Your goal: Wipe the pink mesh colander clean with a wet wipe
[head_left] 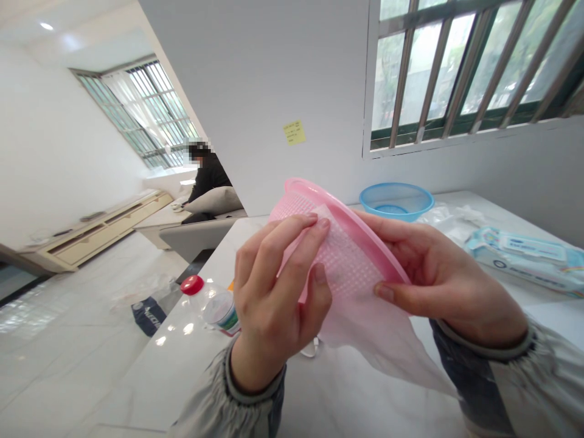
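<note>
A pink plastic basket (310,193) with a perforated side is held up tilted above the table. My right hand (438,277) grips its rim, the thumb on the near side and the other fingers partly hidden behind it. A thin white wipe (365,322) lies against the basket's outer side and hangs down below it. My left hand (280,286) presses the wipe to the basket with bent fingertips, the thumb close below them. Left of that hand lies a clear bottle (218,307) with a red cap, partly covered by the hand.
At the back of the white table (456,198) stands a blue basket (396,201). On the right are a wipes pack (529,255) and crumpled clear plastic (449,219). A yellow note (294,132) is on the wall. Another person (210,176) sits far left.
</note>
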A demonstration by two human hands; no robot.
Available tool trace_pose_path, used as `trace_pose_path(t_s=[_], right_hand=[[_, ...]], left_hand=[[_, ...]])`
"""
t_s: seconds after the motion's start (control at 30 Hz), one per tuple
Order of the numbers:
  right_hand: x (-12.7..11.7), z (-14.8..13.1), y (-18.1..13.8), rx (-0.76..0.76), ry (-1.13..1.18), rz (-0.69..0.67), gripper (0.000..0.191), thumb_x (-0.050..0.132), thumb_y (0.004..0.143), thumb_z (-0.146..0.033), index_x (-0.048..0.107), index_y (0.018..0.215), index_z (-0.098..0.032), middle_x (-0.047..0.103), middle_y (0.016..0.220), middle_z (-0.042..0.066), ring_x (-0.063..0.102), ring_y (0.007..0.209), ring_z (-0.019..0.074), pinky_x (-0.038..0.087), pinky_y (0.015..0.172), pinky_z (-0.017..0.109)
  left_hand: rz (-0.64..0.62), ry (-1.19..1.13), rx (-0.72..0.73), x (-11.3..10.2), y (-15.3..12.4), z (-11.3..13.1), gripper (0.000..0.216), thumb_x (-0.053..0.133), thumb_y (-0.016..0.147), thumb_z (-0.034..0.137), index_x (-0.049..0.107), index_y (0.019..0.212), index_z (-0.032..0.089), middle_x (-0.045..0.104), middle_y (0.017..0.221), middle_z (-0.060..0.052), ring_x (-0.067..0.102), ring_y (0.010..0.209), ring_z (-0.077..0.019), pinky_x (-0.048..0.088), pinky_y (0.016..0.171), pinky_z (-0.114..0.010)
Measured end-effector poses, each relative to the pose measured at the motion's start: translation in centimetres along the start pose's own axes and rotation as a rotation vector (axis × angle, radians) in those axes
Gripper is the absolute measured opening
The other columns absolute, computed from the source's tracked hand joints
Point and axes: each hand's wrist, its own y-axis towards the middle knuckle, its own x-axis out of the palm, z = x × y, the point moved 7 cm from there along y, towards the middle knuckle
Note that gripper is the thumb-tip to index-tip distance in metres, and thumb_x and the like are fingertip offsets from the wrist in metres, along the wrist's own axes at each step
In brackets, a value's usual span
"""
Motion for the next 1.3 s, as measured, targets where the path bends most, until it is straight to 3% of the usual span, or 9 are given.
trace_pose_path(t_s=[0.17,0.27,0.5,0.7,0.83,0.97,1.17,1.3], right_hand=[[0.0,-0.2,0.1,-0.021,-0.010,-0.023,0.089,0.080,0.089,-0.019,0.038,0.167,-0.028,0.069,0.137,0.011,0.072,0.111,0.0143,0.061,0.085,0.016],[0.0,-0.3,0.1,-0.034,0.015,-0.025,0.087,0.079,0.089,-0.017,0.040,0.166,-0.029,0.070,0.135,0.011,0.073,0.102,0.0114,0.060,0.080,0.014],[-0.2,-0.3,0.0,-0.020,-0.016,0.023,0.087,0.083,0.086,-0.020,0.045,0.164,-0.029,0.073,0.126,0.008,0.072,0.091,0.0095,0.058,0.075,0.013],[-0.5,-0.3,-0.3,-0.003,-0.008,0.043,0.086,0.083,0.087,-0.023,0.045,0.163,-0.032,0.075,0.113,0.005,0.063,0.067,0.0041,0.052,0.058,0.011],[-0.9,-0.2,-0.6,-0.017,0.009,0.067,0.084,0.079,0.090,-0.021,0.042,0.164,-0.033,0.074,0.120,0.005,0.069,0.080,0.0092,0.058,0.067,0.016],[-0.7,0.0,-0.6,-0.028,0.062,0.038,0.082,0.073,0.093,-0.017,0.039,0.166,-0.036,0.072,0.130,0.006,0.070,0.082,0.0098,0.055,0.063,0.015],[-0.5,0.1,-0.4,-0.038,0.125,0.070,0.083,0.072,0.093,-0.018,0.036,0.167,-0.033,0.069,0.138,0.008,0.073,0.114,0.0198,0.063,0.079,0.022],[-0.2,0.1,-0.1,-0.052,0.163,0.058,0.085,0.073,0.092,-0.018,0.036,0.167,-0.030,0.068,0.140,0.010,0.073,0.116,0.0205,0.064,0.080,0.021]], left_hand=[[-0.043,0.039,-0.004,0.4,0.0,0.4,0.047,0.066,0.092,0.033,0.066,0.136,0.015,0.071,0.136,-0.016,0.068,0.126,-0.0315,0.052,0.108,-0.046],[-0.046,0.049,-0.002,0.6,0.1,0.6,0.058,0.074,0.089,0.045,0.064,0.138,0.015,0.070,0.137,-0.017,0.066,0.128,-0.0331,0.052,0.110,-0.047],[-0.063,0.053,0.000,0.6,0.0,0.5,0.071,0.077,0.085,0.059,0.062,0.142,0.018,0.067,0.141,-0.016,0.064,0.131,-0.0344,0.051,0.114,-0.049],[-0.088,0.024,0.003,0.8,0.0,0.4,0.079,0.077,0.084,0.065,0.059,0.146,0.020,0.065,0.144,-0.017,0.062,0.133,-0.0357,0.049,0.116,-0.051],[-0.109,-0.010,0.003,1.0,0.1,0.4,0.081,0.076,0.085,0.067,0.058,0.147,0.019,0.063,0.146,-0.018,0.060,0.135,-0.0368,0.047,0.118,-0.052],[-0.114,-0.035,0.003,1.2,0.0,0.3,0.085,0.073,0.085,0.071,0.057,0.148,0.017,0.062,0.147,-0.020,0.060,0.136,-0.0373,0.047,0.118,-0.053],[-0.147,-0.060,-0.010,1.4,0.0,0.2,0.087,0.068,0.088,0.075,0.053,0.151,0.017,0.060,0.151,-0.019,0.057,0.140,-0.0375,0.044,0.121,-0.054],[-0.145,-0.073,-0.014,1.4,0.0,0.1,0.086,0.066,0.089,0.074,0.053,0.152,0.017,0.060,0.150,-0.019,0.057,0.140,-0.0377,0.044,0.121,-0.054]])
